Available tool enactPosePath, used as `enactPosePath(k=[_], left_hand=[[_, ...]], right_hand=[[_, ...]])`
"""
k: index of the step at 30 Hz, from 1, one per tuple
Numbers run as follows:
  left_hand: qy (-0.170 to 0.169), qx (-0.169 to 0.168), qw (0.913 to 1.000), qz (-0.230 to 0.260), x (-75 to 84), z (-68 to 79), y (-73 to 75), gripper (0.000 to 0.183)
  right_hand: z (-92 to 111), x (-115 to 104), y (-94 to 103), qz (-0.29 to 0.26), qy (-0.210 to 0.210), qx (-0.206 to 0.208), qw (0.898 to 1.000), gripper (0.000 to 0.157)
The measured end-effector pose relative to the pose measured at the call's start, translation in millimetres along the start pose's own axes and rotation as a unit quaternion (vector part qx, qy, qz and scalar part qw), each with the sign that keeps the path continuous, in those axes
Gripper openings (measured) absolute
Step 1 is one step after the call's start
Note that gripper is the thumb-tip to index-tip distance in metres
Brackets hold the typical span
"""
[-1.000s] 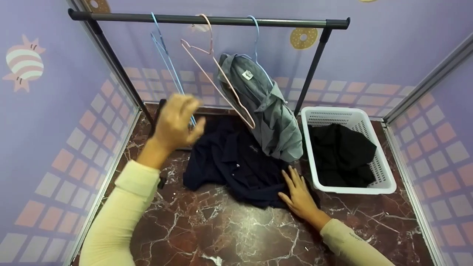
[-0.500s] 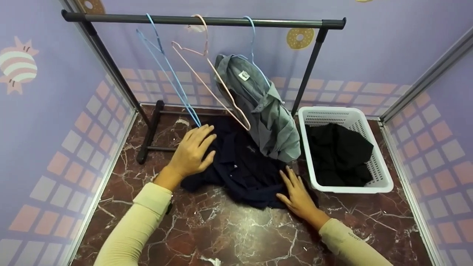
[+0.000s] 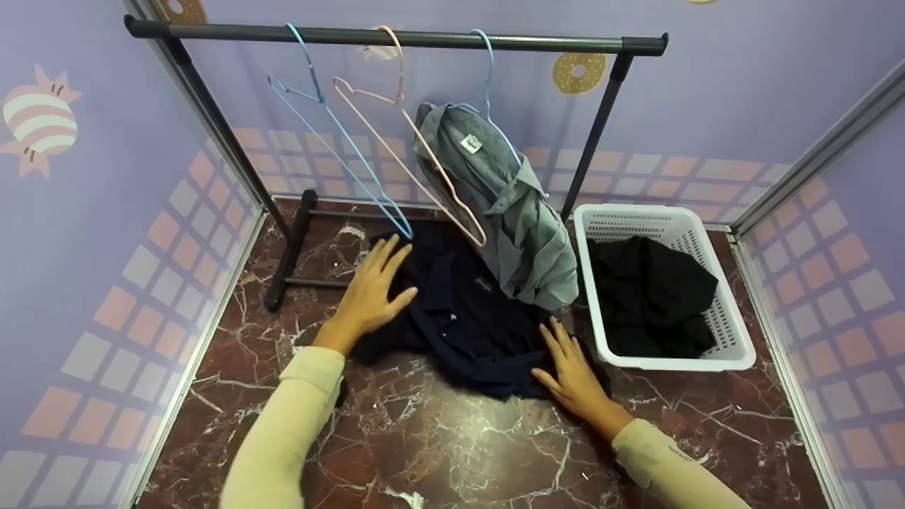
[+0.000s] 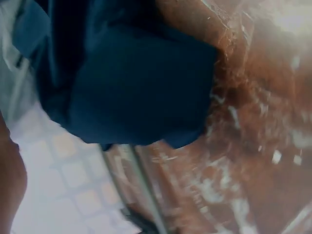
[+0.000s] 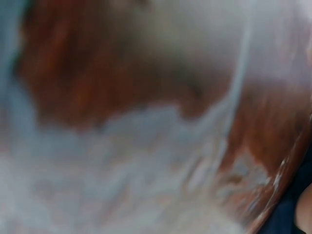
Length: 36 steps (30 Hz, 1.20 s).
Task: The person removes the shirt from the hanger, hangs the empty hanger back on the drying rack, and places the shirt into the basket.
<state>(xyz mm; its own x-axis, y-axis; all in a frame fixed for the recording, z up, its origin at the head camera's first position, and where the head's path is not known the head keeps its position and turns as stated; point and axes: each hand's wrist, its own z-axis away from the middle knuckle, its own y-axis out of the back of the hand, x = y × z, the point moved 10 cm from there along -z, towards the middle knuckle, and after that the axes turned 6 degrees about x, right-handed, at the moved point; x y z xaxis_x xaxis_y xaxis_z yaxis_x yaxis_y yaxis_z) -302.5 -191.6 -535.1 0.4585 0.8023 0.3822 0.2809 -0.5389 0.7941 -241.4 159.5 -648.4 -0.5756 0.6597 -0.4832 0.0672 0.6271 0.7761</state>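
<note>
A dark navy collared shirt (image 3: pixel 463 339) lies spread on the marbled floor, and its sleeve (image 4: pixel 141 92) fills much of the left wrist view. My left hand (image 3: pixel 371 293), fingers extended, is at the shirt's left side, with the fingertips just below the tip of a blue hanger (image 3: pixel 360 166). On the shirt's lower right part rests my right hand (image 3: pixel 574 378), its fingers spread. A corner of navy cloth (image 5: pixel 287 217) shows in the blurred right wrist view. Beside the blue hanger hangs a bare pink hanger (image 3: pixel 431 187).
A grey shirt (image 3: pixel 523 219) hangs from another blue hanger on the dark rack bar (image 3: pixel 438 38), its hem overlapping the navy shirt in the head view. To the right stands a white basket (image 3: pixel 675 364) holding black cloth (image 3: pixel 650 297). Purple patterned walls (image 3: pixel 707 99) enclose the floor.
My left hand has come down from beside the blue hanger to the navy shirt's left side. That hanger has swung to the right. My right hand has stayed on the shirt.
</note>
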Motion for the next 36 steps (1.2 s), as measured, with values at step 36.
enactPosePath(k=[36], left_hand=[[0.255, -0.13, 0.9455, 0.154, -38.3, -24.5, -117.4, 0.077]], right_hand=[[-2, 8, -0.5, -0.054, -0.032, -0.003, 0.998, 0.084]])
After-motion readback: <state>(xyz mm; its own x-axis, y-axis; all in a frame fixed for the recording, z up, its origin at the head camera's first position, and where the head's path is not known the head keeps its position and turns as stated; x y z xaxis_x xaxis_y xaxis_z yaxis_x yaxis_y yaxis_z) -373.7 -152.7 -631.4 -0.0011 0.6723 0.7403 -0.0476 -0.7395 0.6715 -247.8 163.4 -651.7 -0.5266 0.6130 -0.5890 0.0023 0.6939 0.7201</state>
